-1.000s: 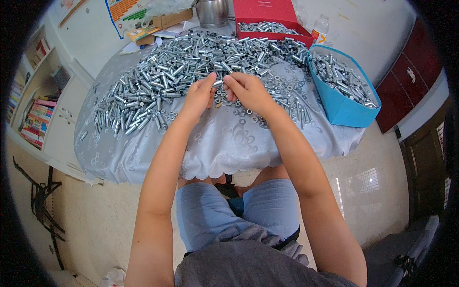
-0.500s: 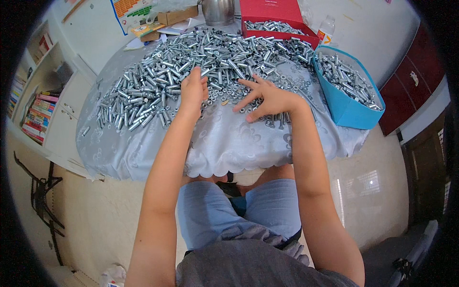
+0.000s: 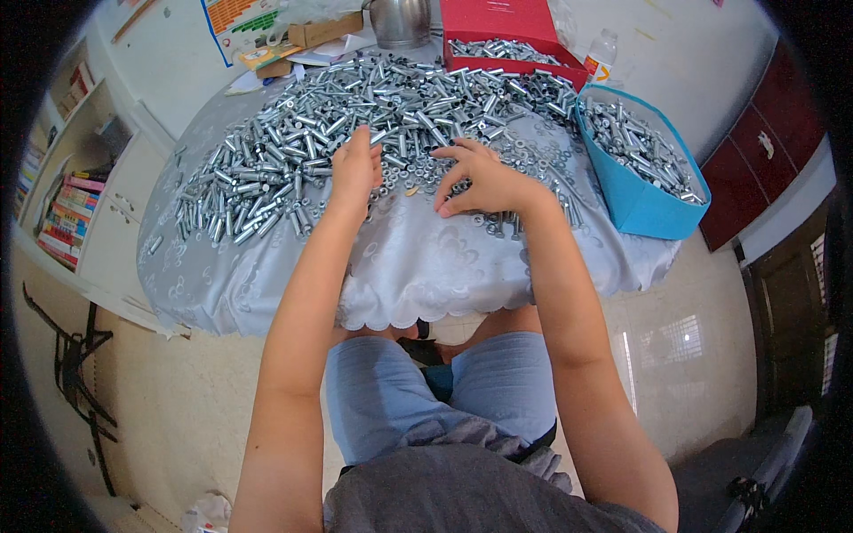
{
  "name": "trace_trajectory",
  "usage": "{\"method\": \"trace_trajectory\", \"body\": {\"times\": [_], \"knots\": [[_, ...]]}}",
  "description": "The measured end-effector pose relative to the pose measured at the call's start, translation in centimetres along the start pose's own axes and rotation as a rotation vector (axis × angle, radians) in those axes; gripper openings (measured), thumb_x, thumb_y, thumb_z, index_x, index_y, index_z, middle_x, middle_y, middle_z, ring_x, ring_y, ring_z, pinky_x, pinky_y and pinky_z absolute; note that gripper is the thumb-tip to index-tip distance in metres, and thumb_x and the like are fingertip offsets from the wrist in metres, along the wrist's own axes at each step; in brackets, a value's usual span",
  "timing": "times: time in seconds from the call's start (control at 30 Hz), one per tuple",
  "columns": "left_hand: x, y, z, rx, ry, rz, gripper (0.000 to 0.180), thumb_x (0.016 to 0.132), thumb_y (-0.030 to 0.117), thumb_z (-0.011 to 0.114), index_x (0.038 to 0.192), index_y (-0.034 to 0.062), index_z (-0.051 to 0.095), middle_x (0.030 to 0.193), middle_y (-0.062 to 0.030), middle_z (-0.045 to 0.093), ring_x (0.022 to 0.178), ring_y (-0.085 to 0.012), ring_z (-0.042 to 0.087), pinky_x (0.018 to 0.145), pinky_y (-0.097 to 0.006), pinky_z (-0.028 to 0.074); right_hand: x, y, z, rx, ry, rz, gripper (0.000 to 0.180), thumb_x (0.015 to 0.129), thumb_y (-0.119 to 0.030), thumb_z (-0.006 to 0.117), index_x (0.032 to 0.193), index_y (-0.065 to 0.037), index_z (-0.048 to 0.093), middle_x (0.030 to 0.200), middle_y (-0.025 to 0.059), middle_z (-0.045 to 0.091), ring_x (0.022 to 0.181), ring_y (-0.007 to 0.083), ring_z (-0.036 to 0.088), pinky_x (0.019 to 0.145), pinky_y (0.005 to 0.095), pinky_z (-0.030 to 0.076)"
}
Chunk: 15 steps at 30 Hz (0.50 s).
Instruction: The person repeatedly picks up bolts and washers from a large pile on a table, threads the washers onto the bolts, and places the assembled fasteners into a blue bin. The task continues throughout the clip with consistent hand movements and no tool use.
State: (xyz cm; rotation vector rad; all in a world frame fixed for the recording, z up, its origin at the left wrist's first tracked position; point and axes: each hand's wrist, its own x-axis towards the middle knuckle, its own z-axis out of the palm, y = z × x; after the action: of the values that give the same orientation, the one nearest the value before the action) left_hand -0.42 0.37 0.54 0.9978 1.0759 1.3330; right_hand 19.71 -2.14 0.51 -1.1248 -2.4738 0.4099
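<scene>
Layout: bolts heaped across the cloth, nuts loose nearer the edge, within easy reach; blue bin at the right
Left hand: fingers together, tips on the bolt heap; grasp cannot be told
Right hand: spread flat, palm down over the nuts, gripping nothing

- I see a grey top at the lower edge, its fabric bunched at the waist.
- Light blue shorts cover both thighs.
- Both forearms are bare; my left hand and right hand wear no gloves.
</scene>
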Motion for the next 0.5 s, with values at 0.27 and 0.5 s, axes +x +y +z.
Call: {"method": "trace_trajectory", "body": {"times": [0.27,0.5], "knots": [[-0.1,-1.4,0.4,0.282,-0.141,0.055,0.045,0.086,0.042,0.044,0.060,0.0054,0.049,0.049,0.0021,0.040,0.041,-0.0073,0.033,0.039,-0.024,0.024,1.7,-1.2,0.2,0.815,0.306,0.075,0.013,0.075,-0.007,0.064,0.086,0.000,0.061,0.080,0.0025,0.062,0.075,0.0081,0.057,0.069,0.0221,0.045],[-0.7,-0.7,0.5,0.197,-0.218,-0.027,0.038,0.085,0.040,0.046,0.058,0.0148,0.038,0.051,0.0073,0.029,0.042,-0.0058,0.026,0.040,-0.023,0.021,2.1,-1.4,0.4,0.795,0.367,0.083,0.013,0.078,-0.006,0.062,0.088,0.001,0.060,0.080,0.0029,0.061,0.074,0.0076,0.056,0.068,0.0208,0.046]]}}
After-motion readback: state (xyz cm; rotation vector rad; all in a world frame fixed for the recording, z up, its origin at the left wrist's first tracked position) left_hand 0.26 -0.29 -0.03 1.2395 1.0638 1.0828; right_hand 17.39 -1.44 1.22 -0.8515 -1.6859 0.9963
